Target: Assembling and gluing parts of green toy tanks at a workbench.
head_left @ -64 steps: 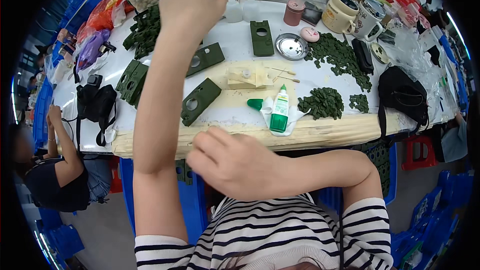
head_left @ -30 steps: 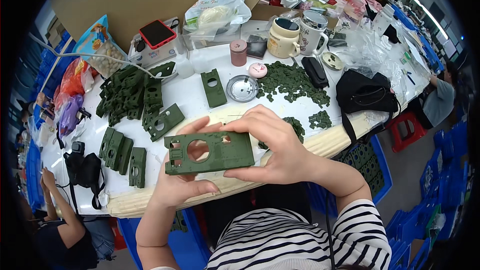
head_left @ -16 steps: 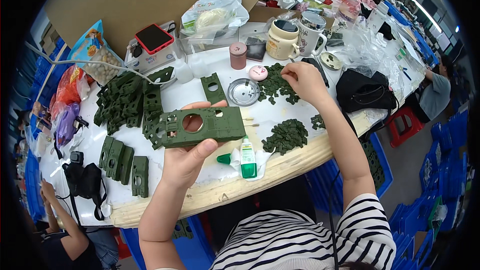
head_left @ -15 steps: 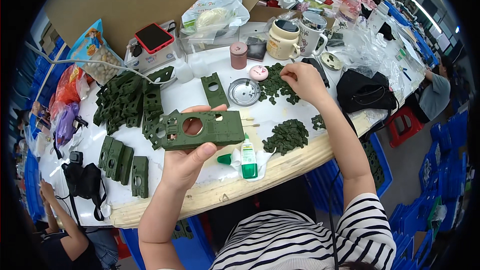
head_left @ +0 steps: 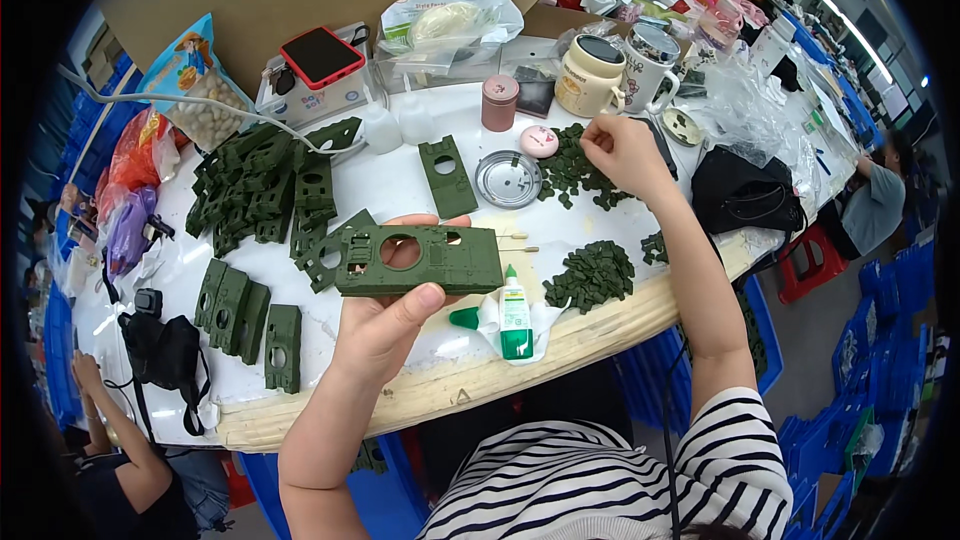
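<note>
My left hand (head_left: pixel 385 330) grips a dark green plastic model tank hull (head_left: pixel 465 262), with its round hole facing up, above the table. The fingers of my right hand (head_left: pixel 628 157) are pinched together at the right edge of a spread of small green plastic pieces (head_left: pixel 572 172). Whatever lies between those fingertips is too small to make out. A denser heap of small green pieces (head_left: pixel 592 276) sits nearer me. Between the hull and that heap, a glue bottle (head_left: pixel 514 318) with a green tip lies on a white tissue. Its green cap (head_left: pixel 465 317) is beside it.
Green hulls are stacked (head_left: pixel 245 185) on the left, with several more (head_left: pixel 283 350) near the front edge. Another green hull part (head_left: pixel 446 177) lies by a round metal tin (head_left: pixel 508 180). Mugs (head_left: pixel 590 77), a pink canister (head_left: pixel 499 103) and a black bag (head_left: pixel 745 190) stand farther back.
The whole view has shifted slightly, so the table items sit farther right. My left hand still holds the hull, and my right hand stays pinched at the small pieces.
</note>
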Motion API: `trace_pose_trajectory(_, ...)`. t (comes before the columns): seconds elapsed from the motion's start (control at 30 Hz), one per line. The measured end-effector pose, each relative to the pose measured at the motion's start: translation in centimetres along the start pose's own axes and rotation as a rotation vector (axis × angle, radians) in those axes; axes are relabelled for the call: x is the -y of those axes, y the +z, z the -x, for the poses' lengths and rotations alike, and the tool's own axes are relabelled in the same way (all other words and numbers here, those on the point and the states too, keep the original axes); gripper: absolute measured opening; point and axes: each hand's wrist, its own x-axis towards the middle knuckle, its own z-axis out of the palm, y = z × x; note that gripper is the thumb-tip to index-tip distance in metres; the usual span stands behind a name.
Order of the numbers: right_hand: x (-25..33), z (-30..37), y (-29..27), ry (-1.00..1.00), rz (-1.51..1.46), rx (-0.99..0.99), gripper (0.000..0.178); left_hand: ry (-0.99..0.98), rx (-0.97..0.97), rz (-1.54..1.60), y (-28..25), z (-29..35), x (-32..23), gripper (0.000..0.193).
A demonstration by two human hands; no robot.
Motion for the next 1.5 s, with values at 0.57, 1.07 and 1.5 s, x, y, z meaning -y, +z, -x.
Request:
trace_pose_trajectory(0.57,11.3,3.1,-1.4,-0.356,-0.863,0.125,0.012,0.004,-0.059,0.013,-0.1,-0.4,-0.2,0.062)
trace_pose_trajectory(1.07,11.1,3.6,-0.8,0.072,-1.241,0.418,0.021,0.005,-0.049,0.04,-0.2,-0.7,-0.2,0.06)
trace_pose_trajectory(1.5,11.2,4.2,-0.1,0.016,-1.174,0.419,0.021,0.032,-0.057,0.015,-0.1,-0.5,0.4,0.058)
